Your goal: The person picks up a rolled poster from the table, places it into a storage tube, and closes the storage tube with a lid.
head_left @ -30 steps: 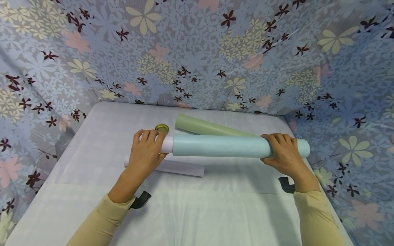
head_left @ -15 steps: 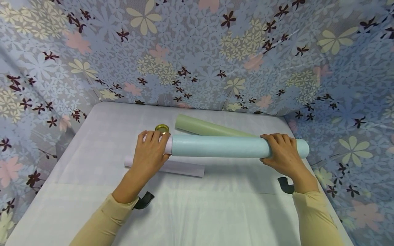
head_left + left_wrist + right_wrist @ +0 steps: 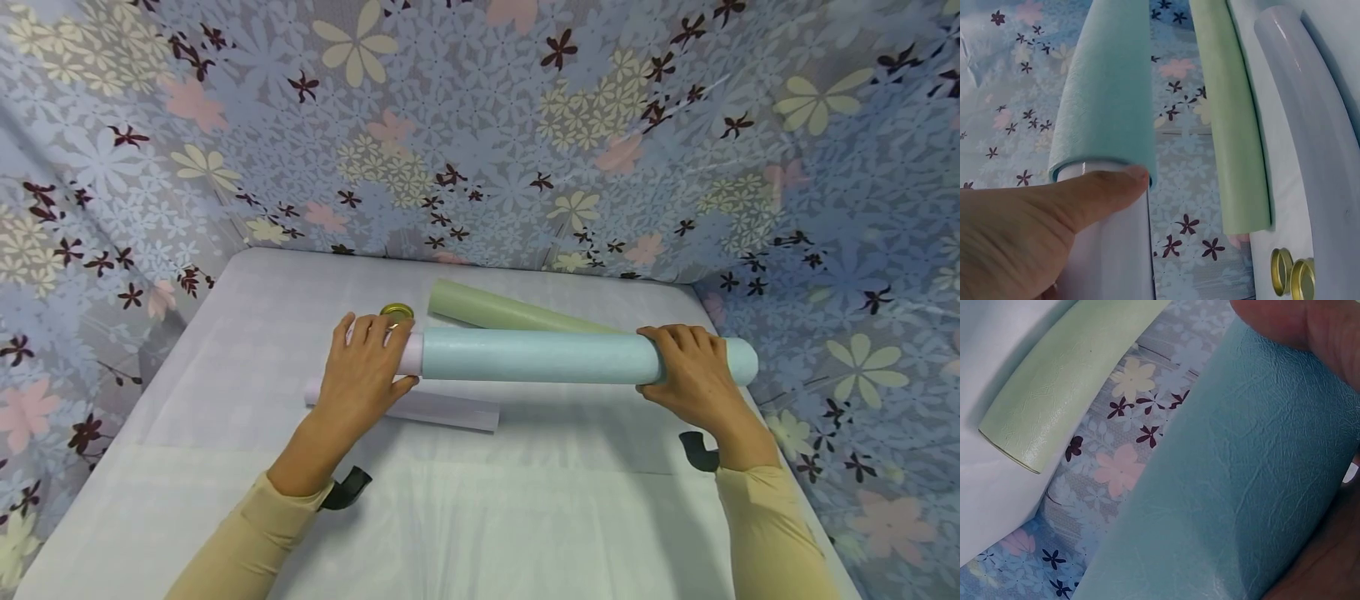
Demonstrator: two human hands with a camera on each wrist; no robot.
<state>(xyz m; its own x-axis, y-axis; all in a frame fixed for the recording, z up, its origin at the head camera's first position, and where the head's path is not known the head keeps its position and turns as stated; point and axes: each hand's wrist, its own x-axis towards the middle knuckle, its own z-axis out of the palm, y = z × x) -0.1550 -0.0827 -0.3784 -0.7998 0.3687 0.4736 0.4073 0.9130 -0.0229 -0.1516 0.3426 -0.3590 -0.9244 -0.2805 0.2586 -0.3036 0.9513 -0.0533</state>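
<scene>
In the head view my two hands hold a long rolled tube level above the table. My right hand (image 3: pixel 692 371) grips the pale blue roll (image 3: pixel 532 355) near its right end. My left hand (image 3: pixel 360 367) holds a narrower lavender-white roll (image 3: pixel 410 354), which sits inside the blue roll's left end and sticks out of it. In the left wrist view, my thumb (image 3: pixel 1107 190) lies across this inner roll, its tip at the blue rim. The right wrist view shows the blue roll's creased, textured surface (image 3: pixel 1222 475) between thumb and fingers. How far the inner roll reaches inside is hidden.
A light green roll (image 3: pixel 510 307) lies behind the blue one. Another lavender roll (image 3: pixel 450 411) lies in front, partly behind my left hand. Small gold rings (image 3: pixel 1302 280) stand beside it on the white-covered table (image 3: pixel 510 533). Flowered cloth (image 3: pixel 480 150) hangs around the table.
My left hand shifts slightly right toward the blue roll's rim, then a little back left, its fingers now raised somewhat more. My right hand and the blue roll stay nearly in place.
</scene>
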